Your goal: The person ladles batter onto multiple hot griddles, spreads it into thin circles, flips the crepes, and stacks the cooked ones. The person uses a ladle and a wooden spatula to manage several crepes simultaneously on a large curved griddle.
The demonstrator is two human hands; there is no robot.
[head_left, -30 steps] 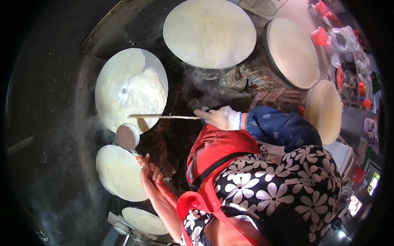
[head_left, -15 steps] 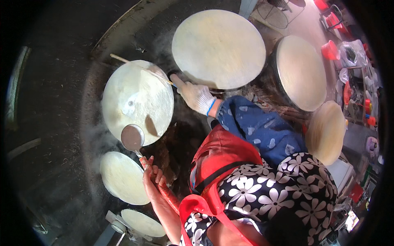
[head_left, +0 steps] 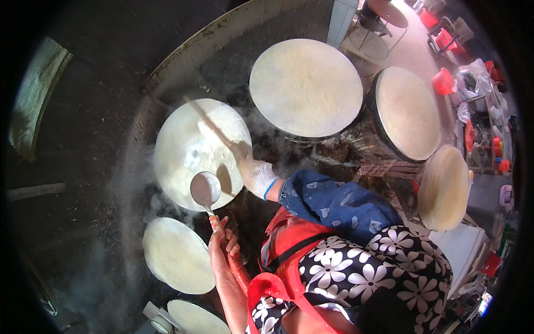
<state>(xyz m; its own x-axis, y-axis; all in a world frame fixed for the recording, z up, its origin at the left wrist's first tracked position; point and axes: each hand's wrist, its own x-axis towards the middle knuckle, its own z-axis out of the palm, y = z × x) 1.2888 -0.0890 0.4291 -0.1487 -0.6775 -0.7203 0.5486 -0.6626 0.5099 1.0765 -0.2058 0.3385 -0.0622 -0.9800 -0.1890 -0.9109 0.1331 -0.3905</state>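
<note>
My bare left hand (head_left: 224, 245) is wrapped round the red handle of a ladle (head_left: 206, 189). Its round bowl hangs over the near edge of a round griddle (head_left: 175, 139) and casts a shadow there; I cannot tell what the bowl holds. Pale batter (head_left: 225, 131) coats the griddle, thicker and whiter on the right half. My right hand (head_left: 253, 170), in a white knitted glove, closes on a thin wooden spreader stick (head_left: 208, 119) lying slantwise across the griddle's far right part. The glove is slightly blurred and sits at the griddle's right edge.
More round griddles with pale sheets stand around: one (head_left: 306, 89) beyond, one (head_left: 408, 114) at right, one (head_left: 178, 256) nearer left, another (head_left: 197, 318) below it. A pale round sheet (head_left: 443, 189) is beside my right sleeve. Steam drifts at left. Red buckets (head_left: 443, 82) stand far right.
My right hand has moved down and inward over the griddle's right edge, swinging the stick steeper. The ladle still hangs over the near edge. The view has shifted, so everything sits lower.
</note>
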